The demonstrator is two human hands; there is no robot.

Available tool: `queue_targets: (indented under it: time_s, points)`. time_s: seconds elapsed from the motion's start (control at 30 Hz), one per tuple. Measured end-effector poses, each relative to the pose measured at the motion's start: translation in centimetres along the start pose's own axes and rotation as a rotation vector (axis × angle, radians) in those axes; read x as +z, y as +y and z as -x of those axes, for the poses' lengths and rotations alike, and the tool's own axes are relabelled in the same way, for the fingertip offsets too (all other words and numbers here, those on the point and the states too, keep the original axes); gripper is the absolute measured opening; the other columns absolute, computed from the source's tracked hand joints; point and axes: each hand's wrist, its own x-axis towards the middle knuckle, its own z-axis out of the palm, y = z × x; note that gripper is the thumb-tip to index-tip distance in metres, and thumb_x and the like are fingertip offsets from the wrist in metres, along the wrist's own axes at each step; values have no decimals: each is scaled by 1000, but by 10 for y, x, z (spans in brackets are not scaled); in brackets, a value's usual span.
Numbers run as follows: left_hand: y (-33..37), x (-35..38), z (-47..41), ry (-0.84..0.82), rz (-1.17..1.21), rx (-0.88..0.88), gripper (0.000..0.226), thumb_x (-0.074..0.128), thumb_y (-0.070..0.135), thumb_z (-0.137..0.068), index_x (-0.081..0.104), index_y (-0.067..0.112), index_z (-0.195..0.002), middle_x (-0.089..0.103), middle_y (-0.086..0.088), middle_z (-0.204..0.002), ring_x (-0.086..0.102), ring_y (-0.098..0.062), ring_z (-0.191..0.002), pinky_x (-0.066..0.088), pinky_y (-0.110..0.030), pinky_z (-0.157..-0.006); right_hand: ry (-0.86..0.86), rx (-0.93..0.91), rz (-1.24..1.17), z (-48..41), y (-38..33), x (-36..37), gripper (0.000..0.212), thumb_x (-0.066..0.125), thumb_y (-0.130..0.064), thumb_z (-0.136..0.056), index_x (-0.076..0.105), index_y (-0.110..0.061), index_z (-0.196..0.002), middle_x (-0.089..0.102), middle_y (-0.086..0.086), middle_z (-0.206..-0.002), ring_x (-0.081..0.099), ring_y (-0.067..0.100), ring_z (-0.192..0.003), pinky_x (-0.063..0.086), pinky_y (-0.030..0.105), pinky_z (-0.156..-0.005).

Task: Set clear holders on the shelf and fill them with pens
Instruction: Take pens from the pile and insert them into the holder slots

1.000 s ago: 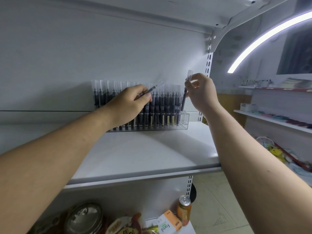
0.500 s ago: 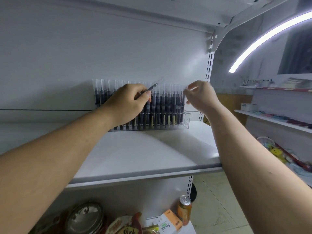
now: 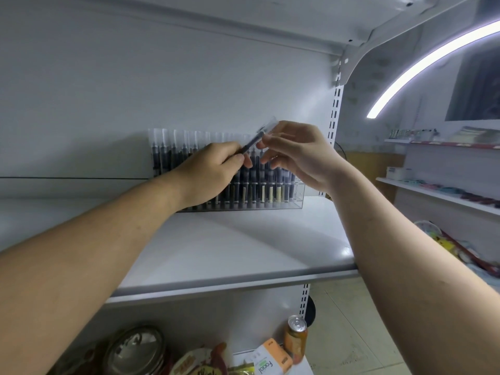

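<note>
gripping one pen [image 3: 250, 146] in the left hand [image 3: 213, 171], the person has the right hand [image 3: 300, 155] at its capped end, hold unclear; next, it likely needs slotting upright into the clear holder [image 3: 297, 197].

Shelf [image 3: 243, 247]: looks like white painted metal, smooth, semi-gloss, glare spot near the right front edge. Back panel [image 3: 135, 77]: same white, matt. Slotted upright [image 3: 336, 112], right of centre: white metal, satin. Holder [image 3: 296, 197]: clear plastic, glossy. Pens [image 3: 165, 155] in it: dark smooth plastic barrels, clear caps, pale paper-like labels low down. Loose pen [image 3: 251, 143], frame centre: dark barrel, clear glossy cap, blurred. Bottom edge: can [image 3: 296, 338], shiny metal top, glossy printed body; carton [image 3: 270, 361], matt printed card; round lid [image 3: 135, 347] at lower left, polished reflective metal. Floor [image 3: 351, 334], lower right: pale tile, dull, scuffed.
</note>
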Motion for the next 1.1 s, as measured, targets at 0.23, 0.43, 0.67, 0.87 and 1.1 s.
queue_targets:
  time_s: [0.23,0.43,0.67,0.87,1.1]
  points:
    - [4,1,3,-44,-64,12,24,45,26,-112,68,21,-105,59,-4,-77,53,-17,-64,46,-37,-62,-19,-32,-90,-1,0,-2,19,73,-17,-91,68,-2,-102,72,19,-106,73,29,-89,57,29,-72]
    - [3,-1,4,-45,-188,69,16,54,36,-107,68,28,-107,68,6,-92,63,-9,-79,53,-33,-74,261,-104,-86,-5,-4,-9,13,64,-14,-101,69,-2,-101,71,11,-86,70,21,-73,53,27,-62]
    - [3,-4,6,1,-329,156,32,60,51,-99,60,35,-127,62,18,-111,60,-11,-97,54,-35,-81,786,-210,580,-8,1,-32,18,57,-24,-107,69,-11,-103,67,-7,-79,63,-1,-65,56,26,-70]
    - [3,-5,6,33,-381,192,39,59,59,-97,56,39,-130,59,20,-119,57,-7,-104,52,-36,-87,751,-137,712,-11,9,-33,23,57,-25,-107,69,-9,-119,72,5,-104,69,20,-96,56,40,-92]
    - [2,-5,4,38,-370,185,38,59,59,-97,57,39,-130,59,20,-119,57,-7,-102,52,-35,-86,711,-105,741,-12,10,-32,26,54,-30,-107,68,-12,-120,71,4,-98,67,19,-91,49,28,-82]
